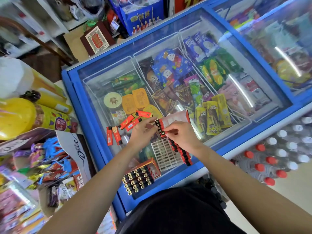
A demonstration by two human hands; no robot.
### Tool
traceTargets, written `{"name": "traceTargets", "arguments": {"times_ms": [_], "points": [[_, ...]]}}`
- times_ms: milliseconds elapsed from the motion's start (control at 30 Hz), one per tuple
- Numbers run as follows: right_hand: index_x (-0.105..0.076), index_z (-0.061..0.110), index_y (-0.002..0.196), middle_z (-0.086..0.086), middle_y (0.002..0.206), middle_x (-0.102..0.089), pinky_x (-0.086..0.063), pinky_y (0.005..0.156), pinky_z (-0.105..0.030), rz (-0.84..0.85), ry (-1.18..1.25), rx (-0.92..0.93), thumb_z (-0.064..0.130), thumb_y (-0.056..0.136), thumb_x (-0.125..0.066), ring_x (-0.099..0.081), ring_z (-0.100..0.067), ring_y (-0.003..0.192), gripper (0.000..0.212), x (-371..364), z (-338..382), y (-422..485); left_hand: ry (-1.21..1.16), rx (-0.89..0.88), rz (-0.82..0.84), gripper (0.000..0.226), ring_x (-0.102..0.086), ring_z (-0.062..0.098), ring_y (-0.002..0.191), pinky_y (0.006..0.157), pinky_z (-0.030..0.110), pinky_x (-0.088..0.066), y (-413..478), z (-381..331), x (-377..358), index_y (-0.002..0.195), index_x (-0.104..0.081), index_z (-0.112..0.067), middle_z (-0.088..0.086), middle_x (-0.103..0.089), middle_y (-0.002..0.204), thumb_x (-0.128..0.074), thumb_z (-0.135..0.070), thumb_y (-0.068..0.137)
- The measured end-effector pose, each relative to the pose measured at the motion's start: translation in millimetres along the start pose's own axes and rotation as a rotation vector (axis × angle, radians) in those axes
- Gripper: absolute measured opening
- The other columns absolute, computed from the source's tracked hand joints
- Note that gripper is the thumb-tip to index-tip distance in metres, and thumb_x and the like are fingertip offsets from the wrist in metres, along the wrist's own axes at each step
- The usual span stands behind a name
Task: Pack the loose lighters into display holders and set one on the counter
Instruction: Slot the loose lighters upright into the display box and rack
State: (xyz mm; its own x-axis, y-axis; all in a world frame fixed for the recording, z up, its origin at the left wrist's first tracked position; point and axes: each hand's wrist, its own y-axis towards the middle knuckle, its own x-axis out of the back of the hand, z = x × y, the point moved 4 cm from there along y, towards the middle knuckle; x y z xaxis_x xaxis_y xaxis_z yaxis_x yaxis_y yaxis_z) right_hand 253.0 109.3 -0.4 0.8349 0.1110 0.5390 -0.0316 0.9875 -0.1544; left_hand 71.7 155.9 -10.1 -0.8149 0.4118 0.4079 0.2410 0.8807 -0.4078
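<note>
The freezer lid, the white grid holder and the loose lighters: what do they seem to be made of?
Freezer lid: clear glass or a like pane, glossy; the goods show through it and lamps glint on it. White grid holder: probably moulded plastic, matt; thin even cell walls. Loose lighters: likely plastic bodies, smooth red-orange with print, black caps.

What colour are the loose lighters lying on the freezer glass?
Orange-red bodies with black ends: the loose lighters show best in the head view.

Loose lighters (128, 125) are laid on the worktop (94, 98), left of the raised holder (168, 122). A tray (164, 154) is set nearer, and a filled box (140, 178) nearest, to its left.
</note>
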Motion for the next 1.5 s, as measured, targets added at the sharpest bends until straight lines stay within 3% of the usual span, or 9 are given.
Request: {"name": "traceTargets", "arguments": {"times_ms": [200,333,433,633,900,1033,1167,1300,1500], "points": [[-0.080,0.013,0.100,0.000,0.095,-0.077,-0.058,0.084,-0.029,-0.013,-0.136,0.026,0.004,0.084,-0.077,-0.071,-0.012,0.082,0.019,8.8,-4.4,1.5,0.464,-0.066,-0.400,0.043,-0.053,0.031,0.125,0.103,0.047,-0.045,-5.6,28.7,43.7,0.133,-0.064,-0.021,0.004,-0.064,0.133,-0.066,-0.022,0.091],[-0.080,0.013,0.101,-0.003,0.094,-0.076,-0.058,0.082,-0.034,0.019,-0.263,0.064,0.005,0.085,-0.074,-0.070,-0.018,0.082,0.018,13.6,-3.0,2.3,0.753,0.070,-0.255,0.060,-0.031,0.037,0.143,0.112,0.064,-0.029,-6.1,57.2,50.4,0.149,-0.047,-0.034,0.005,-0.039,0.156,-0.066,-0.037,0.091],[-0.079,0.012,0.101,-0.001,0.091,-0.074,-0.056,0.081,-0.026,0.065,-0.210,0.038,0.003,0.085,-0.074,-0.068,-0.014,0.079,0.019,9.9,1.2,2.9,0.762,0.085,-0.169,0.064,-0.024,0.037,0.147,0.112,0.070,-0.026,-8.9,70.5,48.4,0.151,-0.042,-0.040,0.003,-0.030,0.160,-0.067,-0.039,0.092],[-0.078,0.018,0.106,0.008,0.092,-0.074,-0.056,0.081,-0.018,0.180,-0.026,-0.150,0.014,0.085,-0.078,-0.068,-0.002,0.083,0.022,7.5,-3.8,5.8,0.725,0.002,-0.232,0.044,-0.038,0.034,0.139,0.110,0.066,-0.030,-16.1,77.5,46.1,0.135,-0.064,-0.035,0.002,-0.048,0.149,-0.071,-0.036,0.092],[-0.070,0.019,0.104,0.007,0.090,-0.070,-0.049,0.074,-0.008,0.143,-0.028,-0.219,0.022,0.083,-0.081,-0.065,-0.004,0.082,0.023,-2.1,3.7,5.3,0.671,-0.080,-0.313,0.028,-0.057,0.035,0.120,0.098,0.060,-0.042,-30.7,83.0,39.2,0.108,-0.079,-0.025,0.003,-0.068,0.120,-0.084,-0.024,0.081],[-0.069,0.021,0.102,0.007,0.089,-0.070,-0.052,0.076,-0.014,0.097,-0.060,-0.229,0.025,0.082,-0.081,-0.065,-0.003,0.081,0.023,-6.1,-0.5,5.9,0.586,-0.076,-0.327,0.027,-0.060,0.028,0.112,0.096,0.052,-0.043,-34.3,83.6,41.3,0.105,-0.075,-0.024,-0.003,-0.071,0.108,-0.084,-0.027,0.080],[-0.070,0.015,0.098,0.010,0.090,-0.067,-0.048,0.077,-0.010,-0.029,-0.103,-0.127,0.018,0.082,-0.080,-0.061,0.002,0.083,0.019,-0.1,12.2,8.7,0.542,-0.054,-0.323,0.038,-0.064,0.028,0.102,0.092,0.049,-0.048,-36.8,85.5,40.7,0.110,-0.071,-0.022,-0.001,-0.070,0.099,-0.086,-0.028,0.076],[-0.071,0.015,0.098,0.006,0.091,-0.068,-0.051,0.077,-0.019,-0.096,-0.167,0.047,0.015,0.085,-0.075,-0.062,-0.006,0.085,0.014,-1.1,42.5,30.8,0.610,0.012,-0.253,0.041,-0.060,0.028,0.111,0.099,0.050,-0.045,-34.2,87.9,37.7,0.120,-0.074,-0.028,0.002,-0.068,0.109,-0.080,-0.034,0.081],[-0.071,0.011,0.104,-0.002,0.101,-0.070,-0.054,0.081,-0.031,0.050,-0.396,0.141,0.019,0.086,-0.076,-0.063,-0.014,0.093,0.020,-27.4,73.0,96.3,0.572,-0.058,-0.285,0.037,-0.058,0.033,0.107,0.088,0.051,-0.054,-36.6,88.6,41.1,0.111,-0.078,-0.018,0.003,-0.069,0.108,-0.085,-0.016,0.075]]}}
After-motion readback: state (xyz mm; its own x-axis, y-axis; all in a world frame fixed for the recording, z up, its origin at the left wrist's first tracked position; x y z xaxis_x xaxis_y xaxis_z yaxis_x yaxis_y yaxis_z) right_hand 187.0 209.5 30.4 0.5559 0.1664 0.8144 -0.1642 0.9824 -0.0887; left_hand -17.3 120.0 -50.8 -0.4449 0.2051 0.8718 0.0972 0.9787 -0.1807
